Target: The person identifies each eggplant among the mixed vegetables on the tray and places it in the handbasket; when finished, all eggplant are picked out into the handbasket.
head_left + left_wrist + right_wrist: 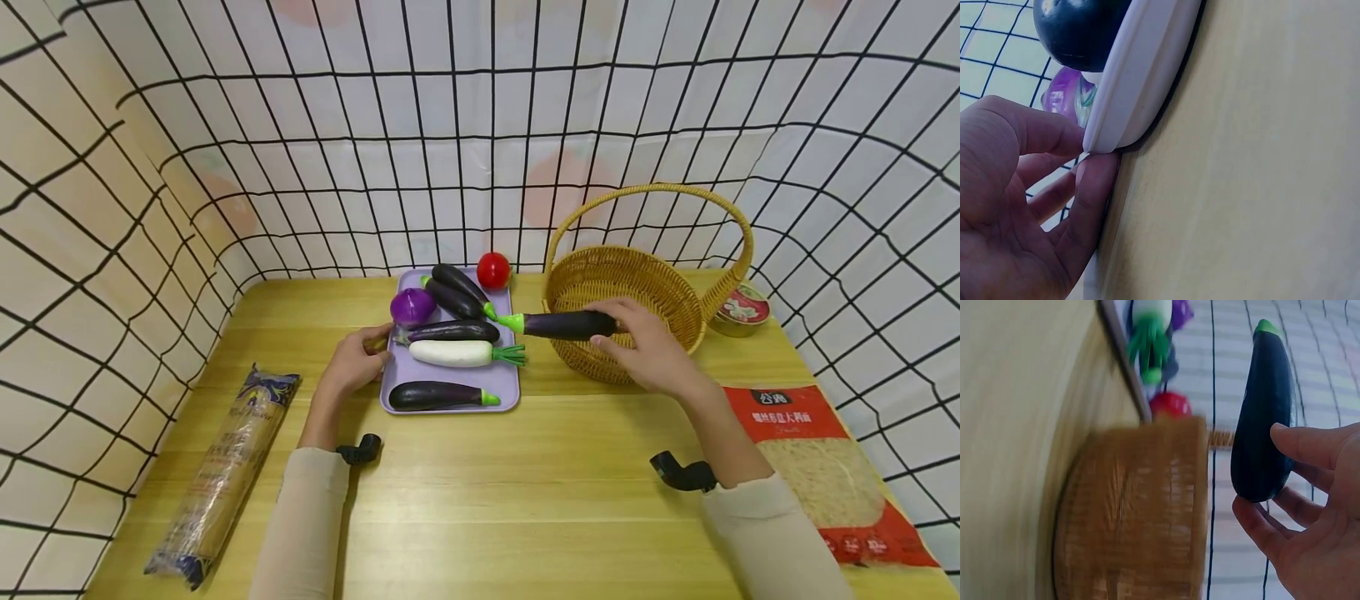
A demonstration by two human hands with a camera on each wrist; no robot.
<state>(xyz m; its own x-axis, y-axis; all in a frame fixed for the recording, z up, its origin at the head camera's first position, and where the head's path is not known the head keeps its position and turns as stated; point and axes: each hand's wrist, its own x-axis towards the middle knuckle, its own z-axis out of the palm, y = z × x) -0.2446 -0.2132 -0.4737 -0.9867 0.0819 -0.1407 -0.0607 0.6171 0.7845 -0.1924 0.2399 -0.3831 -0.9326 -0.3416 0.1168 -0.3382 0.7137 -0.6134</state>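
In the head view my right hand (647, 346) grips an eggplant (564, 325) by its thick dark end, the green stem pointing left. The eggplant is held up over the left part of a wicker basket (596, 367). The right wrist view shows the thumb and fingers around the eggplant (1264, 419). My left hand (358, 360) pinches the left rim of a lilac tray (450, 408). On the tray lie several eggplants (438, 396), a white radish (452, 353), a purple onion-like vegetable (412, 307) and a red tomato (492, 271).
A long bag of noodles (228, 475) lies at the left. At the right are a red pasta bag (821, 467) and a round tin (742, 308) behind the basket handle (731, 292). A black wire grid (491, 137) surrounds the wooden table (525, 508).
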